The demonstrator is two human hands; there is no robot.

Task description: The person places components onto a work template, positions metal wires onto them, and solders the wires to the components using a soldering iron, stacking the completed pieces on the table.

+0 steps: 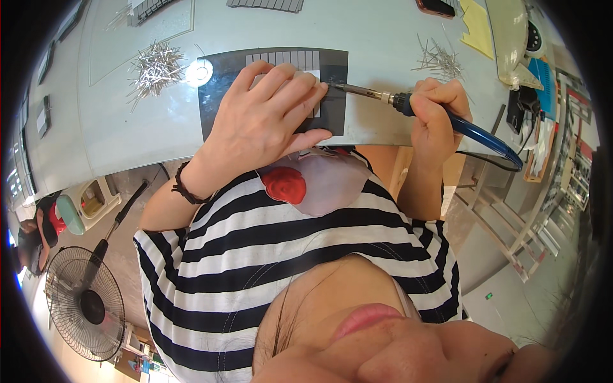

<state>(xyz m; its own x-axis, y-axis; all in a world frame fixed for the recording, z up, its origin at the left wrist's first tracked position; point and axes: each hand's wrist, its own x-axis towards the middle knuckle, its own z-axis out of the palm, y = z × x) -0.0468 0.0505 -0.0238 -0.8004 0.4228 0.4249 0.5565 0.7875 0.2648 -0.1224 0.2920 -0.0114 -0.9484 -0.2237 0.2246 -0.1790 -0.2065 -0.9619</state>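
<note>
Pressing flat, the left hand (265,118) lay spread with its fingers (300,86) extended side by side on a row of pale strips (287,60) set on a dark mat (220,96), pinning them rather than gripping anything. The right hand (437,118) was wrapped in a fist round the blue handle of a soldering iron (408,105), whose metal tip reached leftward to meet the strips just beside the left fingertips. Whether the tip truly touched the strip or hung a hair above it could not be told from this bent view. Soldering a joint along the strip row seemed to be the step in hand; the next move would likely call for a steady hold from the left hand while the tip slid to the neighbouring joint, keeping heat off the fingers. Farther out on the table (128,127), a heap of thin metal wires (153,67) lay left of the mat beside a small white ring (199,72), and a second scatter of wires (437,60) lay beyond the iron. On the floor to the left stood a fan (83,303).
</note>
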